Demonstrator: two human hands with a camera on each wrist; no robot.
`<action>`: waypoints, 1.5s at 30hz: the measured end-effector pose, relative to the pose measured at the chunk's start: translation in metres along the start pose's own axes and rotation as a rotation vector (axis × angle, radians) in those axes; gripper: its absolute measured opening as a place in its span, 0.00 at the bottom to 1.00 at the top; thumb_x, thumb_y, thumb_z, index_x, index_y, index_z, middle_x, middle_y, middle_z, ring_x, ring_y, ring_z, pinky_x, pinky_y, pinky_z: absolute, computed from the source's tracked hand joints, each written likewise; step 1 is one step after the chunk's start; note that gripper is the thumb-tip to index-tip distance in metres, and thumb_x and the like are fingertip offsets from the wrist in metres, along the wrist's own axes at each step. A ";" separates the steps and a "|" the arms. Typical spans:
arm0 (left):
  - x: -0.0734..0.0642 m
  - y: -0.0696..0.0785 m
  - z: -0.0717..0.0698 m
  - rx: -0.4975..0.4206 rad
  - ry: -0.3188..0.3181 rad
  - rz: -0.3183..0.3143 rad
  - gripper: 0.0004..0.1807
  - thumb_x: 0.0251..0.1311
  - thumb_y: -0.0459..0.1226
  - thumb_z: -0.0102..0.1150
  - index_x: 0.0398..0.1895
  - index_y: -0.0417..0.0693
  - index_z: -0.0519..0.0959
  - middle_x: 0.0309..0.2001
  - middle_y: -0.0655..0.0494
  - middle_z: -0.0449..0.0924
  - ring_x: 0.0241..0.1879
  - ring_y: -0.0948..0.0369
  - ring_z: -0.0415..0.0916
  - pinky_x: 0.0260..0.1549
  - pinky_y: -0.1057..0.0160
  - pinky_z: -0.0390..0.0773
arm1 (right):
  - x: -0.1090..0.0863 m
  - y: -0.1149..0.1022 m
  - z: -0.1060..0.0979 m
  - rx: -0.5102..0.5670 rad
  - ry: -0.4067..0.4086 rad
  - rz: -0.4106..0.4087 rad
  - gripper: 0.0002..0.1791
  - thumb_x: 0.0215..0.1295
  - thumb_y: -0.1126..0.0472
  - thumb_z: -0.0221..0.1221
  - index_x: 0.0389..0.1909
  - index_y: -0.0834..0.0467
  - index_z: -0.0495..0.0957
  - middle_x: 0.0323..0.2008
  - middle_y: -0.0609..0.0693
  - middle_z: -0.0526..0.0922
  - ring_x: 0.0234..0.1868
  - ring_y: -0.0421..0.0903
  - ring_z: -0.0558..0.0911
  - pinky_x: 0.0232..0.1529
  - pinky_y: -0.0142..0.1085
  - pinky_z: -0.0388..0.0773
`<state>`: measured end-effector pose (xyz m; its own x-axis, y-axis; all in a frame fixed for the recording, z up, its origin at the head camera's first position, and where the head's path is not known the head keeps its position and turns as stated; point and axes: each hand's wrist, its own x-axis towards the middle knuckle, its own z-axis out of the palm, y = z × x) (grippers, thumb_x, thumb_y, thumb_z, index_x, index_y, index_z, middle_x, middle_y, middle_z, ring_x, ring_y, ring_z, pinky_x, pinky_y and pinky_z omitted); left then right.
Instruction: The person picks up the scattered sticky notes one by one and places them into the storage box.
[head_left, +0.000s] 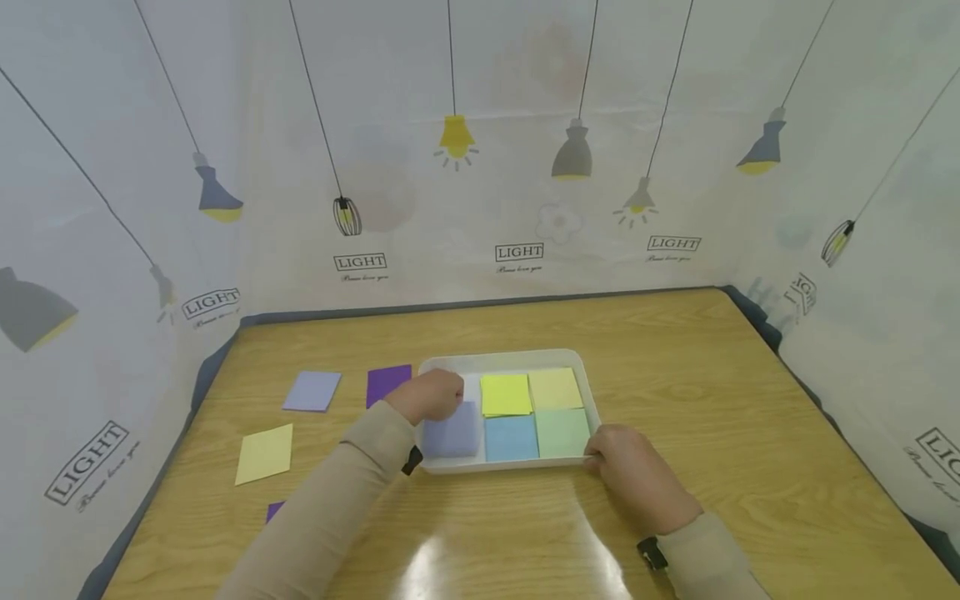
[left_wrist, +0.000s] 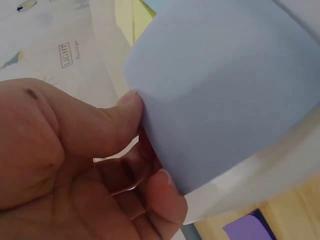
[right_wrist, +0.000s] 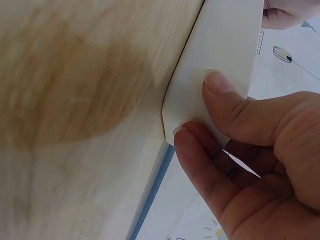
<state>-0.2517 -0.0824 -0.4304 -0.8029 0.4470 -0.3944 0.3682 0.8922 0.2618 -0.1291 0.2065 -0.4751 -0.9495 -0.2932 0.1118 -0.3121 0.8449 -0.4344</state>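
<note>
A white tray [head_left: 487, 364] on the wooden table holds square paper notes in several colours. My left hand [head_left: 431, 395] reaches over its left end and pinches the edge of a lavender paper square [left_wrist: 220, 95] between thumb and fingers. In the head view this lavender square [head_left: 452, 435] overlaps the tray's left section. Beside it lie bright yellow notes [head_left: 506, 395], pale yellow notes [head_left: 555, 388], blue notes [head_left: 512, 438] and green notes [head_left: 563, 433]. My right hand [head_left: 637, 477] holds the tray's near right corner, thumb against the outer wall [right_wrist: 225, 45].
Left of the tray, a lavender note [head_left: 312, 392], a pale yellow note [head_left: 264, 454] and a purple note [head_left: 387, 381] lie on the table [head_left: 675, 358]. Another purple piece [head_left: 274, 508] shows partly behind my left sleeve. A lamp-print sheet [head_left: 495, 192] walls the back and sides.
</note>
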 end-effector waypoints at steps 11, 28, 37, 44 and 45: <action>0.004 0.002 0.005 0.047 -0.059 -0.009 0.13 0.74 0.34 0.44 0.30 0.45 0.75 0.31 0.54 0.72 0.34 0.59 0.69 0.39 0.59 0.71 | 0.001 0.000 -0.003 0.004 -0.020 0.000 0.04 0.60 0.67 0.69 0.28 0.56 0.86 0.28 0.42 0.82 0.31 0.34 0.78 0.34 0.30 0.80; 0.011 0.007 0.011 0.046 -0.144 -0.102 0.10 0.73 0.35 0.43 0.34 0.45 0.75 0.35 0.51 0.75 0.35 0.57 0.71 0.37 0.59 0.71 | 0.007 0.001 -0.002 0.031 -0.062 0.061 0.03 0.58 0.66 0.70 0.27 0.58 0.87 0.28 0.45 0.84 0.30 0.36 0.80 0.33 0.29 0.80; 0.016 0.008 0.011 0.105 -0.174 -0.121 0.11 0.73 0.34 0.42 0.43 0.42 0.77 0.38 0.49 0.77 0.35 0.57 0.72 0.40 0.59 0.74 | 0.005 -0.001 -0.003 0.043 -0.061 0.044 0.05 0.59 0.68 0.68 0.26 0.57 0.87 0.27 0.44 0.84 0.30 0.35 0.79 0.32 0.28 0.79; 0.012 0.011 0.007 0.100 -0.149 -0.118 0.10 0.72 0.34 0.45 0.45 0.43 0.77 0.43 0.49 0.79 0.39 0.57 0.72 0.46 0.57 0.75 | 0.005 0.000 -0.003 0.047 -0.061 0.059 0.06 0.60 0.68 0.68 0.26 0.56 0.87 0.27 0.43 0.83 0.29 0.35 0.77 0.31 0.30 0.78; 0.011 0.012 0.007 0.101 -0.145 -0.115 0.10 0.72 0.34 0.45 0.45 0.43 0.77 0.44 0.49 0.79 0.39 0.56 0.72 0.47 0.57 0.75 | 0.005 0.000 -0.002 0.047 -0.063 0.062 0.06 0.60 0.68 0.68 0.25 0.56 0.87 0.27 0.43 0.83 0.29 0.35 0.77 0.31 0.30 0.77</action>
<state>-0.2528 -0.0667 -0.4377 -0.7689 0.3400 -0.5414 0.3289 0.9366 0.1212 -0.1343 0.2060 -0.4725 -0.9624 -0.2701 0.0281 -0.2499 0.8406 -0.4805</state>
